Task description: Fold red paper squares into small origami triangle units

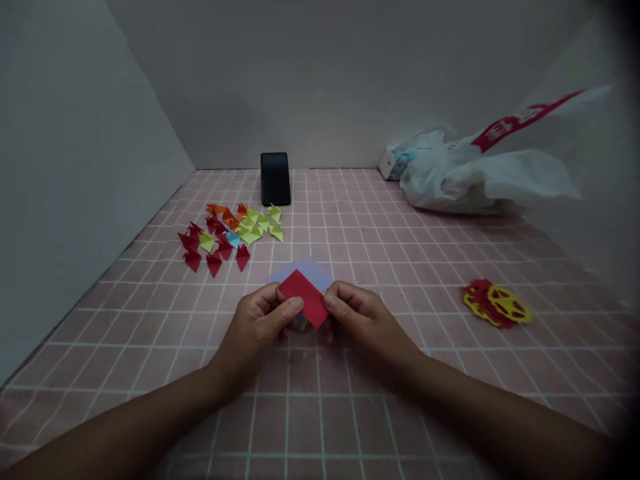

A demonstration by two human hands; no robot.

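Between my two hands is a small red sheet of origami paper (303,293), held up with one corner pointing away and one towards me. My left hand (265,313) pinches its left side, thumb on top. On the right edge, my right hand (353,305) grips it between thumb and curled fingers. Behind and partly under the red paper lies a lilac paper stack (310,268) with other coloured edges peeking out below. Fingers under the sheet are mostly hidden.
Folded paper cranes (225,233) in red, orange, yellow and blue cluster at the left. A black phone (275,179) leans near the back wall. Red and yellow cut-out shapes (497,305) lie at the right. A white plastic bag (450,177) and a box (393,163) sit at the back right.
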